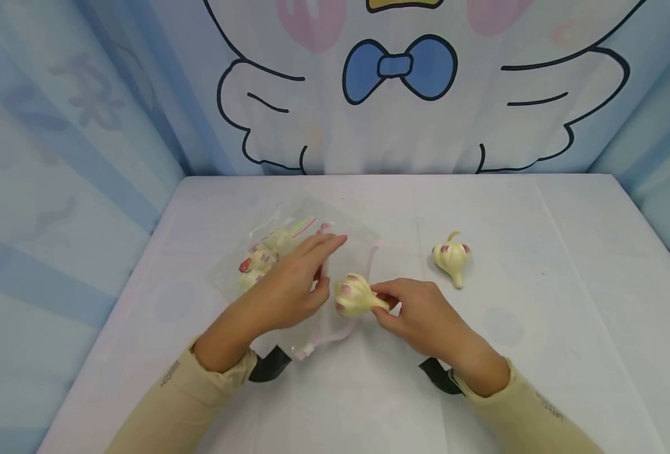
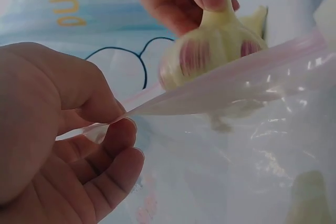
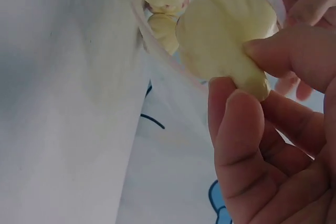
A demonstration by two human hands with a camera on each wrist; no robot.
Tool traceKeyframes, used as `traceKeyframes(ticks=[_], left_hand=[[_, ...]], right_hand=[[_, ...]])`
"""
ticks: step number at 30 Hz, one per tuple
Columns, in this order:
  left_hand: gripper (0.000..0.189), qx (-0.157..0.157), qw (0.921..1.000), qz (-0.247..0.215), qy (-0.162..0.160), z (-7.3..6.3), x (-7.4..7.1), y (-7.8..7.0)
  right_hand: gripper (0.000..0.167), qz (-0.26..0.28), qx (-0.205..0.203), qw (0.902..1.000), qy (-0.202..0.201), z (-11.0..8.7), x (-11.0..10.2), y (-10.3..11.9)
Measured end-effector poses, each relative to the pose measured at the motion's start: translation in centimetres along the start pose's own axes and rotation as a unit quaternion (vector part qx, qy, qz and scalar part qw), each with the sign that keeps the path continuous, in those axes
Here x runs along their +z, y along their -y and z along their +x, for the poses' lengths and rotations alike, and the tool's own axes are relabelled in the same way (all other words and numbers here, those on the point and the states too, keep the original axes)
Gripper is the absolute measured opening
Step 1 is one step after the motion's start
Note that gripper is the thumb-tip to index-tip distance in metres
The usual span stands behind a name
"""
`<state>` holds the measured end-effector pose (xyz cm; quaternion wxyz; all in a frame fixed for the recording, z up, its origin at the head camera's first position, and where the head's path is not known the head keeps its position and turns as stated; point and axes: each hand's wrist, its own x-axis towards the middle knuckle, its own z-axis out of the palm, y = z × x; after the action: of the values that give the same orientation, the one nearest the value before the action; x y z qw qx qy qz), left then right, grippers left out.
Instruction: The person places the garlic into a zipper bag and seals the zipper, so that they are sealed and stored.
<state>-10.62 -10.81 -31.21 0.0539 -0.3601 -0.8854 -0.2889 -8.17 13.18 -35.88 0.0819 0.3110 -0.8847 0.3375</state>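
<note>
My right hand pinches a garlic bulb by its stem, between thumb and fingers. The bulb is cream with purplish patches and hangs at the mouth of a clear zip bag, its lower part behind the pink-edged rim in the left wrist view. With thumb and fingertips, my left hand pinches the rim of that bag. Several more garlic bulbs lie inside the bag, partly covered by the left hand in the head view. The right wrist view shows the held bulb over the parted rim.
Another garlic bulb lies on the white table, right of the bag. A pale zip slider sits at the bag's near corner. Printed curtains stand behind and beside the table.
</note>
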Motion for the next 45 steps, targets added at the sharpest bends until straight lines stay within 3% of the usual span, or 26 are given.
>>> traceKeyframes(ticks=[4,10,18,45], left_hand=[[0.058,0.009,0.9998,-0.016,0.0,-0.1,-0.1,0.2],[0.061,-0.005,0.999,-0.041,0.018,0.0,-0.3,0.2],[0.062,-0.014,0.9975,-0.064,0.027,0.0,-0.3,0.3],[0.063,-0.018,0.9976,-0.064,0.019,0.1,0.2,0.3]], right_hand=[[0.016,-0.017,-0.019,0.9982,-0.054,0.5,1.3,0.0],[0.016,-0.044,-0.055,0.9889,-0.131,1.1,2.8,0.5],[0.019,-0.066,-0.075,0.9768,-0.19,1.6,4.4,1.3],[0.018,-0.054,-0.033,0.9891,-0.133,1.8,6.6,0.9]])
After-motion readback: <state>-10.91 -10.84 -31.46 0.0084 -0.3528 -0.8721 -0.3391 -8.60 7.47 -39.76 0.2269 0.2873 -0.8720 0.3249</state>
